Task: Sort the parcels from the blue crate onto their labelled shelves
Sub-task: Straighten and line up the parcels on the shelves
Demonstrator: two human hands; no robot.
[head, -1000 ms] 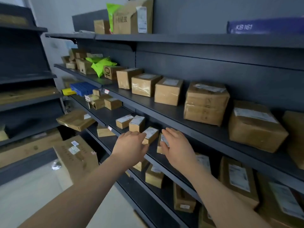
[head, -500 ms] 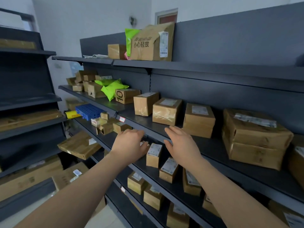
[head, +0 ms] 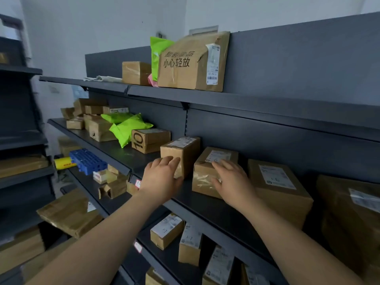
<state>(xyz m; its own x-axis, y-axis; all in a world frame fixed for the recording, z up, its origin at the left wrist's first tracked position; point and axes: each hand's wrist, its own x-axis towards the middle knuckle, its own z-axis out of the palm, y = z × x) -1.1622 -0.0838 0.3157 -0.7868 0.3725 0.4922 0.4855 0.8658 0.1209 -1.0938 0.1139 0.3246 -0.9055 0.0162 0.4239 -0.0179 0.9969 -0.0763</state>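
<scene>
My left hand (head: 161, 177) reaches to a small upright cardboard parcel (head: 183, 151) on the dark middle shelf (head: 216, 210), with its fingers against the parcel's front face. Beside it lies a wider taped parcel (head: 207, 173) with a white label, and my right hand (head: 232, 182) rests on its front right side, fingers spread. Neither hand has lifted anything. A blue perforated crate (head: 87, 161) sits on the shelf below, at the left.
A box marked 10 (head: 150, 140) and green mailers (head: 127, 130) lie left of the hands. Larger parcels (head: 279, 190) crowd the shelf to the right. The top shelf holds a big printed box (head: 193, 62). Small labelled boxes (head: 166, 231) fill the lower shelf. Another rack (head: 18, 140) stands at left.
My view has risen from the lower shelves to the middle one. Both hands have moved up and now touch two parcels on the middle shelf.
</scene>
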